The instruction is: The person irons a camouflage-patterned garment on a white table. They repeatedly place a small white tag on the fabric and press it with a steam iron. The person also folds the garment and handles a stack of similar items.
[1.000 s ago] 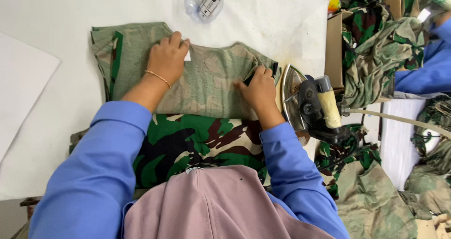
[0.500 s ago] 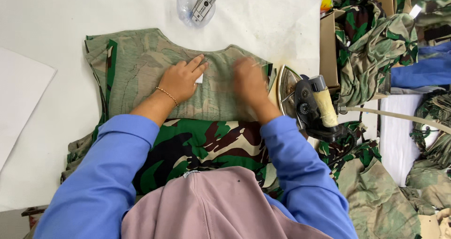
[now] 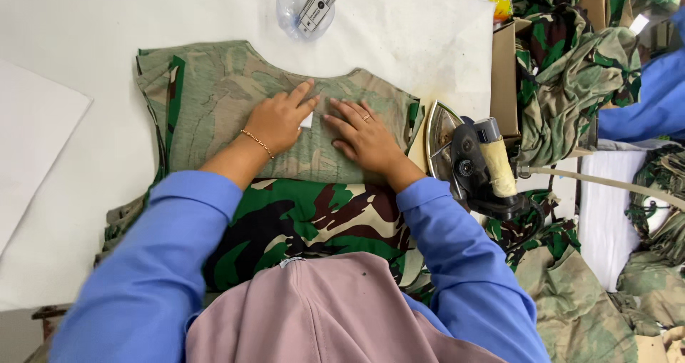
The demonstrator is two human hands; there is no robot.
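Head view: I see both hands have drawn together at the middle of the camouflage garment (image 3: 214, 113) on the white table (image 3: 85, 42). Left hand (image 3: 280, 123) and right hand (image 3: 364, 138) press flat, fingers spread, clamping nothing; smoothing looks nearly finished.

Camouflage garment (image 3: 214, 113) faded green inside-out; sleeves (image 3: 157, 263) blue; table (image 3: 85, 35) white; iron (image 3: 471, 167) black

Left hand (image 3: 280, 123), right hand (image 3: 364, 136) flat on camouflage garment (image 3: 214, 113).

White table (image 3: 85, 35) (camouflage garment (image 3: 214, 99), iron (image 3: 471, 167))
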